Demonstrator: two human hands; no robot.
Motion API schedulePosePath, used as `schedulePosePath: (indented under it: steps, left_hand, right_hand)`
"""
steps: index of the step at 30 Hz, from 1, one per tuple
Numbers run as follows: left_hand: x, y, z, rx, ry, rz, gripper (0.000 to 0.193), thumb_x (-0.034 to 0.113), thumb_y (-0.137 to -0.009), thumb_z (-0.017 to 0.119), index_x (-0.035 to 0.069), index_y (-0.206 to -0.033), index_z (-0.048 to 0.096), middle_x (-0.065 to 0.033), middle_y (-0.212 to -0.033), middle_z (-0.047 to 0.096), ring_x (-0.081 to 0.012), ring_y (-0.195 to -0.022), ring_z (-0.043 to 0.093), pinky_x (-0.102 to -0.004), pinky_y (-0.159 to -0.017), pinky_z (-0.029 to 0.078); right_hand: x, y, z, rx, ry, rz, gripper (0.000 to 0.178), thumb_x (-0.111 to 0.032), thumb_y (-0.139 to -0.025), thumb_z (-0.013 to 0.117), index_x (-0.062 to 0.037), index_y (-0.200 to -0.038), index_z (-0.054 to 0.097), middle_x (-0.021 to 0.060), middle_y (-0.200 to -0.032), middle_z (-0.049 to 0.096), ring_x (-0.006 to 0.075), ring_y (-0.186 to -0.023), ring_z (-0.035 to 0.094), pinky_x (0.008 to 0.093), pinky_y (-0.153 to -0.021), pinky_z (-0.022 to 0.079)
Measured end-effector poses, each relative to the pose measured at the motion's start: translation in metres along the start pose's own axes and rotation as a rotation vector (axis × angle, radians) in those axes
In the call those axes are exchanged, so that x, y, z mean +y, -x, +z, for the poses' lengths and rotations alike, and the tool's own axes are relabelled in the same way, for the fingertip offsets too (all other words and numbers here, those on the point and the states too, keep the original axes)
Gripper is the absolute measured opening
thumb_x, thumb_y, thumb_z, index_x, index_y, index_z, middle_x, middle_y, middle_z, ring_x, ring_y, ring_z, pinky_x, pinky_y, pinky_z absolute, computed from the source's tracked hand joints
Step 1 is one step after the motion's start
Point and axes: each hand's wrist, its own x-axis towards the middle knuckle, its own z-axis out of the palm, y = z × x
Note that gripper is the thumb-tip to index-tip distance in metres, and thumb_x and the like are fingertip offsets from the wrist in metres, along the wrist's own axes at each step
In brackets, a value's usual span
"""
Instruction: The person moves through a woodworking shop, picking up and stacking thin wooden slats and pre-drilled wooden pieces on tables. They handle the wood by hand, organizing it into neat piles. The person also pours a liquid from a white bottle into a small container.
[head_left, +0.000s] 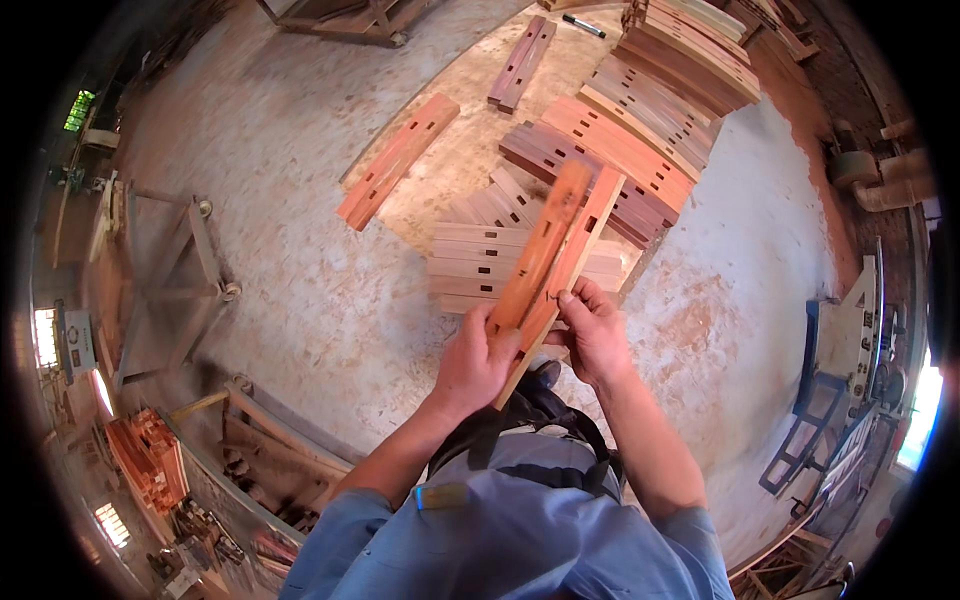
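Two long wooden pieces with slots cut through them are held side by side in front of me, slanting up to the right. My left hand is closed round the lower part of the orange-brown wooden piece, its thumb reaching toward the other one. My right hand grips the edge of the lighter wooden piece between thumb and fingers, beside a small dark mark on its face. Beneath them on the floor lie pale slotted pieces and a dark reddish row.
Stacked slotted pieces stand at the far right of a tan sheet. Another piece lies at its left edge, and a marker pen at the top. Wheeled frames stand left; a machine stands right.
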Motion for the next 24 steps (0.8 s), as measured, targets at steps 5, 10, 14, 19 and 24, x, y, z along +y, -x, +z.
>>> schedulePosePath:
  steps: [5,10,14,19,24]
  left_hand:
    - [0.012,-0.004,-0.002,0.014,-0.225,0.115,0.077,0.031,-0.074,0.078,-0.001,-0.13,0.036,-0.0239,-0.112,0.059,-0.038,-0.103,0.062,-0.0441,-0.086,0.05]
    - [-0.004,-0.037,-0.018,-0.001,-0.173,-0.037,0.079,0.024,-0.07,0.08,0.005,-0.134,0.037,-0.0198,-0.115,0.059,-0.0347,-0.106,0.061,-0.0426,-0.085,0.051]
    - [-0.056,-0.108,-0.079,0.141,-0.36,-0.052,0.076,0.027,-0.073,0.075,0.003,-0.135,0.039,-0.0215,-0.122,0.058,-0.0374,-0.111,0.058,-0.0449,-0.088,0.049]
    - [-0.115,-0.191,-0.151,0.306,-0.688,-0.045,0.078,0.025,-0.071,0.075,0.003,-0.137,0.04,-0.0197,-0.123,0.057,-0.0351,-0.112,0.056,-0.0437,-0.096,0.045]
    - [-0.145,-0.219,-0.173,0.256,-0.756,-0.087,0.076,0.023,-0.072,0.074,0.002,-0.136,0.039,-0.0195,-0.126,0.055,-0.0338,-0.118,0.052,-0.0435,-0.097,0.043]
  right_hand:
    - [0.003,-0.002,0.02,0.09,-0.009,-0.008,0.017,-0.011,-0.095,0.054,-0.003,-0.11,0.053,0.0024,-0.091,0.058,0.0105,-0.08,0.061,0.0286,-0.064,0.058]
    - [-0.003,-0.012,0.024,0.104,-0.062,-0.034,0.034,-0.014,-0.095,0.057,-0.0005,-0.125,0.049,0.0076,-0.101,0.058,0.015,-0.088,0.062,0.0285,-0.064,0.058]
    - [-0.026,-0.004,0.003,0.177,0.044,-0.119,0.046,-0.018,-0.096,0.056,0.0042,-0.133,0.042,0.0137,-0.113,0.057,0.019,-0.095,0.061,0.0327,-0.066,0.06]
    - [-0.031,0.034,-0.059,0.424,-0.02,-0.147,0.047,-0.019,-0.095,0.057,0.0044,-0.132,0.041,0.015,-0.112,0.057,0.0208,-0.091,0.063,0.0334,-0.062,0.059]
    - [-0.005,0.075,-0.102,0.701,-0.033,-0.119,0.042,-0.02,-0.094,0.057,0.0029,-0.128,0.045,0.0126,-0.106,0.059,0.0203,-0.084,0.063,0.0326,-0.059,0.058]
